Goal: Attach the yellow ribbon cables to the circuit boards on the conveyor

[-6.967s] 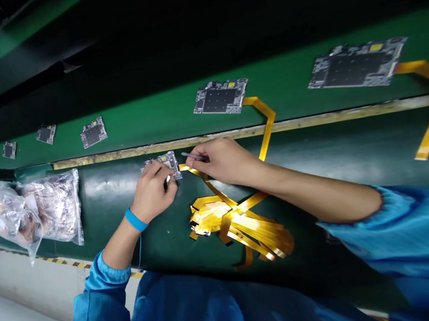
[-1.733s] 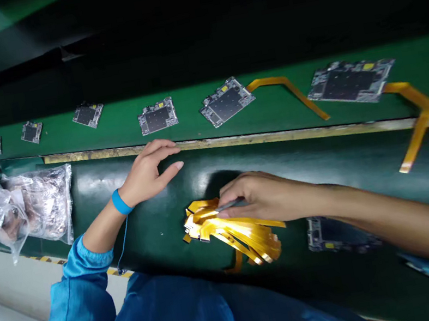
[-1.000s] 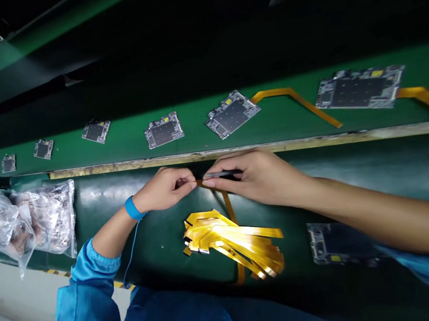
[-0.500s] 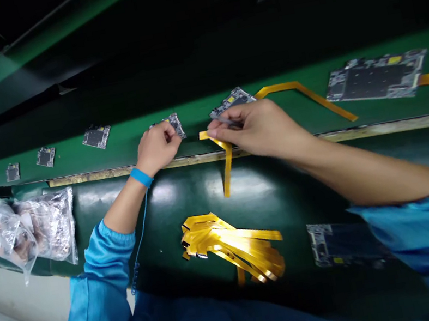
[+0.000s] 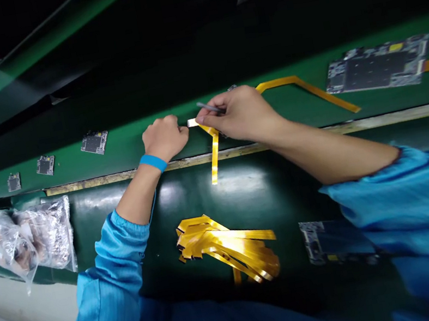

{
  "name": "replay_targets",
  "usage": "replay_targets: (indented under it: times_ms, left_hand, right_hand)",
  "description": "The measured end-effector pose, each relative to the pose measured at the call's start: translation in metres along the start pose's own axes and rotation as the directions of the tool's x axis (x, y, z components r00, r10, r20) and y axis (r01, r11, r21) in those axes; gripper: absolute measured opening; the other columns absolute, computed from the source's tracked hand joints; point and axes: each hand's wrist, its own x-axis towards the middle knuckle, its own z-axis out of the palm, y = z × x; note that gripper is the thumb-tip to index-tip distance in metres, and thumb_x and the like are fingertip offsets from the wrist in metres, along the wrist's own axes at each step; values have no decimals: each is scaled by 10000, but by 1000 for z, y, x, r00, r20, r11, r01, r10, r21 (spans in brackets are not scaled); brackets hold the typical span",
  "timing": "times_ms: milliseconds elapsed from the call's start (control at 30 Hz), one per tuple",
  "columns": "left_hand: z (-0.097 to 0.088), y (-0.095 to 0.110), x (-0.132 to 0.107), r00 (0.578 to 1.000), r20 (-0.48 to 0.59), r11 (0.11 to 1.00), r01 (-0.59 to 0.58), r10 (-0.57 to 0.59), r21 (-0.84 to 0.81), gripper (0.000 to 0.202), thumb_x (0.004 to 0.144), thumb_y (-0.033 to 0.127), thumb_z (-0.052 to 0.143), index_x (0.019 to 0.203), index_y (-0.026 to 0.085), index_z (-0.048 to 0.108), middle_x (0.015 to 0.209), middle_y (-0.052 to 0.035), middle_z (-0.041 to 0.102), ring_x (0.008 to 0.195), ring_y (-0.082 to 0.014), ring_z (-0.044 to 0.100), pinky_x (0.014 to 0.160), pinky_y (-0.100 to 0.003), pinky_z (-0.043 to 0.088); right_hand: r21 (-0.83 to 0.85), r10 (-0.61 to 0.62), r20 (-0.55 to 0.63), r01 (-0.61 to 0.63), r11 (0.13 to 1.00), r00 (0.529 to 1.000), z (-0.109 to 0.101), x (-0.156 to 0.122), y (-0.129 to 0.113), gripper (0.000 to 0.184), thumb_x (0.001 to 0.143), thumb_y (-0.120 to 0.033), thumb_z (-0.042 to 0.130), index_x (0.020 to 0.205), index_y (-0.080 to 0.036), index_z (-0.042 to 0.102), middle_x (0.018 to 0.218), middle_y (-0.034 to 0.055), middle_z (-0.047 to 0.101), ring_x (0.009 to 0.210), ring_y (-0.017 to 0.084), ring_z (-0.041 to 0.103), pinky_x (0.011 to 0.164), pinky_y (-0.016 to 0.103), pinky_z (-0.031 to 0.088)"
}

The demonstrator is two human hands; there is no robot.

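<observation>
My right hand (image 5: 245, 113) pinches a gold flex cable (image 5: 214, 157) and holds a thin grey pen-like tool (image 5: 209, 107). The cable's pale end (image 5: 192, 123) points toward my left hand, and its tail hangs over the belt's front edge. My left hand (image 5: 165, 139) is closed on the green belt, fingers curled under; whatever they grip is hidden. A blue band (image 5: 153, 163) circles my left wrist. Behind my right hand, a circuit board (image 5: 232, 87) is almost wholly covered, with another gold flex cable (image 5: 287, 81) running out to the right.
A larger-looking circuit board (image 5: 378, 68) lies at right on the belt; several smaller boards, one nearby (image 5: 95, 143), line the left. On the near bench are a flex cable pile (image 5: 229, 241), another board (image 5: 337, 241) and clear plastic bags (image 5: 40, 235).
My left hand has shifted right, and the board seen beside its fingers is now hidden. My right hand moved slightly left and up, bringing the cable's end close to my left hand.
</observation>
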Motion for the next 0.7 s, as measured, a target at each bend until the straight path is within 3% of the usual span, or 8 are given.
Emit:
replay_targets:
  times_ms: [167,300,433,533,700]
  left_hand:
    - [-4,-18,-5,990,-41,982,-136,132,-131,181,952,177,610,787,211,677,835,-61,719,860,-250,702,798,-361,552]
    - [-9,-27,-24,954,-92,958,-287,285,-4,204,1001,158,553,1002,176,756,1124,-123,741,1109,-285,690,990,-416,552]
    - [-7,-30,-39,923,-20,917,-378,383,130,335,1036,220,554,1309,168,740,1434,-170,665,1370,-349,593,1102,-491,522]
    - [-3,-31,-44,909,30,894,-414,415,171,415,1044,245,554,1422,155,698,1529,-190,621,1442,-365,553,1165,-518,499]
    - [2,-31,-44,886,50,869,-462,461,178,464,1058,267,555,1491,139,662,1579,-195,599,1499,-364,527,1256,-519,452]
  right_hand:
    - [-96,35,13,-33,995,999,-4,0,-13,143,919,-356,774,879,-239,847,917,74,831,848,276,743,750,403,533]
    - [-201,44,34,-36,979,998,-6,2,-21,185,956,-378,758,954,-225,864,856,60,803,808,261,717,708,391,490]
    - [-231,32,58,-18,973,998,-6,9,-12,247,955,-491,761,931,-269,866,755,62,749,781,281,698,699,411,488]
    - [-237,-5,64,20,971,998,-7,12,-4,276,955,-531,748,905,-288,869,729,64,731,789,289,689,682,415,485]
    - [-279,38,89,-12,960,995,-13,12,-2,223,952,-471,758,932,-280,871,767,52,740,753,269,672,690,416,481]
